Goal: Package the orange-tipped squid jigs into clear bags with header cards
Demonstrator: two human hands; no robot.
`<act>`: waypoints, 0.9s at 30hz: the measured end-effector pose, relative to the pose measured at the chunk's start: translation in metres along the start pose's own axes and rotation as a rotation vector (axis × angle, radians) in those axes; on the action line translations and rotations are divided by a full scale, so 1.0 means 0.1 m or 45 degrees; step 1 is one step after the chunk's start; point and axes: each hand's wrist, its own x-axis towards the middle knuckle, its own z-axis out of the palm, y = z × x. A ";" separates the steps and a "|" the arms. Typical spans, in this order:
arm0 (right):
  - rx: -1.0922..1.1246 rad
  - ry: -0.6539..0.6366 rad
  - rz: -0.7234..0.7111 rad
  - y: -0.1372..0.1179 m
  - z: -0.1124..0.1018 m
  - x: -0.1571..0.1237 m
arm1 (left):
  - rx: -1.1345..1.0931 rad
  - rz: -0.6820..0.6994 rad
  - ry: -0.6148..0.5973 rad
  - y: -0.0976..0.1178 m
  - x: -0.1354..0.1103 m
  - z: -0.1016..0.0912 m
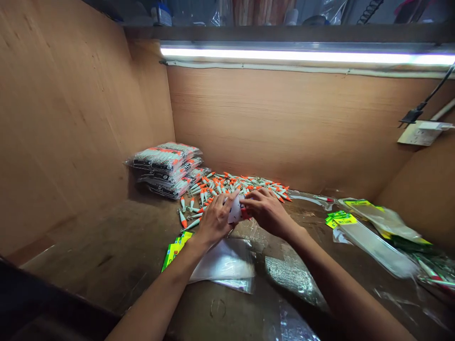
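Note:
Both hands meet over the middle of the bench. My left hand (216,217) is closed around the left side of a small white and red piece with dark marks (234,211); whether it is a card or a roll I cannot tell. At its right side, my right hand (266,208) has its fingers pinched on the same piece. Just behind the hands lies a loose heap of orange-and-white fishing lures (220,185) with hooks at their ends. Below my left hand are clear plastic bags (227,263) and yellow-green header cards (173,253), partly covered by my forearm.
Packed bags of lures (167,163) are stacked at the back left. On the right lie long clear bags (377,246), more yellow-green cards (339,219) and bagged lures (432,270). Wooden panels (277,123) enclose the bench under a tube light (302,54).

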 end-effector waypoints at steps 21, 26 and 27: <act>0.161 -0.192 0.784 0.40 0.75 0.19 | 0.349 -0.483 0.474 -0.21 0.03 -0.14; 0.210 -0.257 0.892 0.39 0.99 0.56 | 0.325 -0.519 0.469 -0.22 0.03 -0.15; 0.241 -0.246 0.915 0.39 1.03 0.60 | 0.319 -0.525 0.463 -0.22 0.02 -0.15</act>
